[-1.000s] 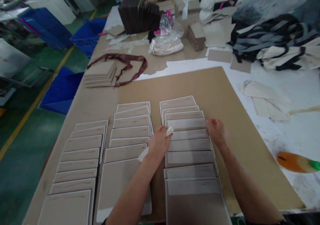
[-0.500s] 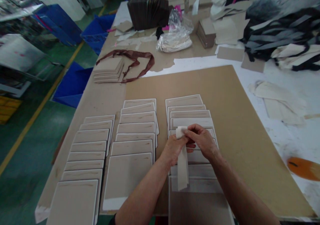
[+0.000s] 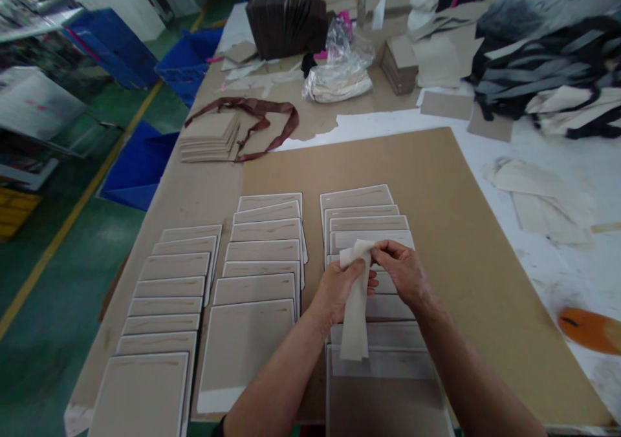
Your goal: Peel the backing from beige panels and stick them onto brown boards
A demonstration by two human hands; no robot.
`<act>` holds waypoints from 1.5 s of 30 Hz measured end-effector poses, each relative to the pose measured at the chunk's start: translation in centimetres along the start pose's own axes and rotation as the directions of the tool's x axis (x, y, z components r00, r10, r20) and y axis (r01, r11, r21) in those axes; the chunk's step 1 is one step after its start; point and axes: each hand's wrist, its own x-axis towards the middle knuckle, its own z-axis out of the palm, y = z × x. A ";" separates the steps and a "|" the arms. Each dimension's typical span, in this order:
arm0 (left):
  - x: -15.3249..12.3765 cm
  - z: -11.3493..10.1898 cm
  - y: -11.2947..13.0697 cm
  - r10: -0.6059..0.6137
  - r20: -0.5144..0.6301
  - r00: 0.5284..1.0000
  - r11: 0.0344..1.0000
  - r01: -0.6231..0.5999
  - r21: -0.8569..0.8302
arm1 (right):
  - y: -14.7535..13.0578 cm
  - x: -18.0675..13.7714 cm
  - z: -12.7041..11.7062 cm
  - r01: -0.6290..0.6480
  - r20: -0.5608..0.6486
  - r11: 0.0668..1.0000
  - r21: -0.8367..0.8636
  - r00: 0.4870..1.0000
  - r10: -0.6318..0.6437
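Note:
A small sheaf of cream strips (image 3: 356, 314) hangs from my left hand (image 3: 338, 288), which is closed around it with the thumb on top. My right hand (image 3: 398, 270) pinches the upper corner of one strip and draws it sideways from the others. Both hands are above the right-hand row of overlapping beige panels (image 3: 383, 395) with pale edges. Most of these panels carry a thin brownish streak near the top edge. Two more such rows lie to the left, a middle row (image 3: 250, 337) and a left row (image 3: 140, 388).
A brown board (image 3: 466, 243) lies under the panels. Farther back are a beige stack (image 3: 208, 141) with a brown ribbon (image 3: 292, 123), dark upright pieces (image 3: 286, 23) and a plastic bag (image 3: 337, 81). An orange object (image 3: 589, 328) lies right. Blue bins (image 3: 138, 165) stand left.
My right hand has shifted slightly right, pulling the top of a strip away from the sheaf, so the strips now fan apart at the top. My left hand has stayed nearly in place.

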 end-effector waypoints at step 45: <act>0.7 0.7 -1.2 0.092 -0.168 0.982 0.964 -0.130 -0.233 | 2.2 0.2 -0.3 -0.067 0.010 0.989 0.132 0.998 0.066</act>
